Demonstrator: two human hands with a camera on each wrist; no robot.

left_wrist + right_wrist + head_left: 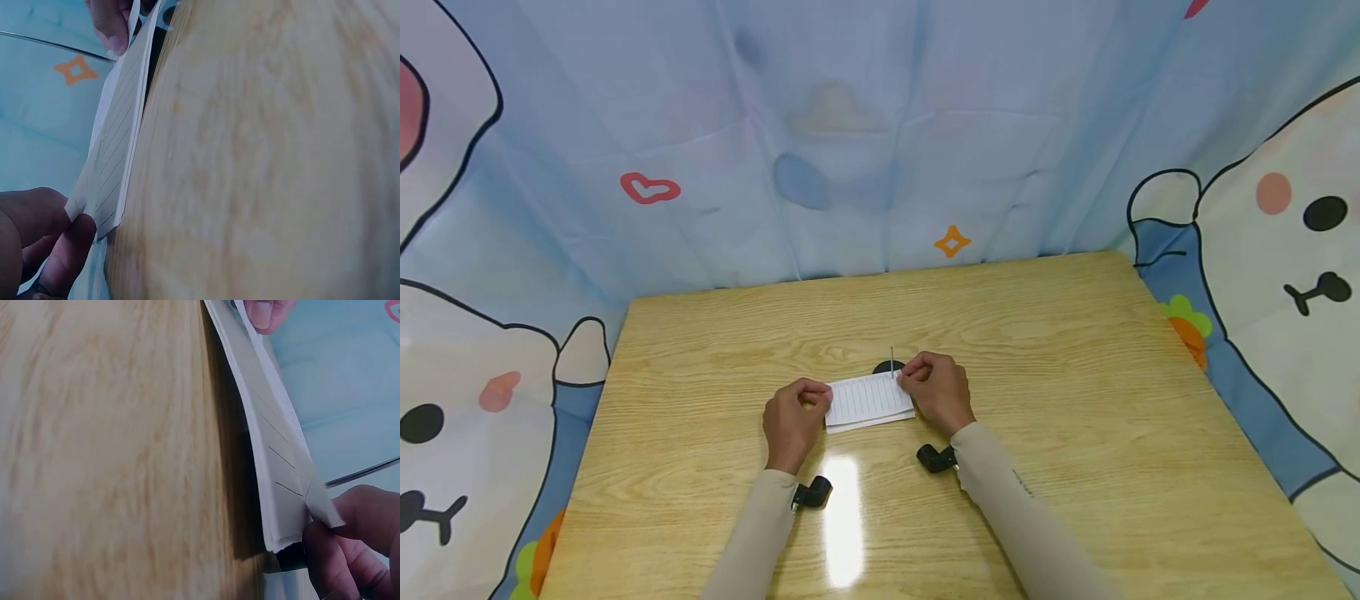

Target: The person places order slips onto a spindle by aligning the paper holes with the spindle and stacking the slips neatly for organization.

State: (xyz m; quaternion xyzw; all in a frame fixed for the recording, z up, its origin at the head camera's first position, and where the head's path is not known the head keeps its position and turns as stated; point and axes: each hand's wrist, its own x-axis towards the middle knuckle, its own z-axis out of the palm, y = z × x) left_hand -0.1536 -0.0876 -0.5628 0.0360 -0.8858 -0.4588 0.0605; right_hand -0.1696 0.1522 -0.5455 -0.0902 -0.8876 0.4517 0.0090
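Both hands hold a white lined sheet of paper by its two ends, above another paper layer low over the table. The left hand pinches the left end between thumb and fingers. At the right end, the right hand pinches the upper corner, close beside a thin upright metal spike. The spike meets the sheet near its far right edge; whether it pierces the top sheet I cannot tell. Part of a round black base shows behind the paper. In the right wrist view the held sheet lifts from the layers beneath.
The light wooden table extends on all sides of the paper. A blue curtain with cartoon prints hangs along the far and side edges. Black wrist-camera mounts stick out from both wrists, just above the table.
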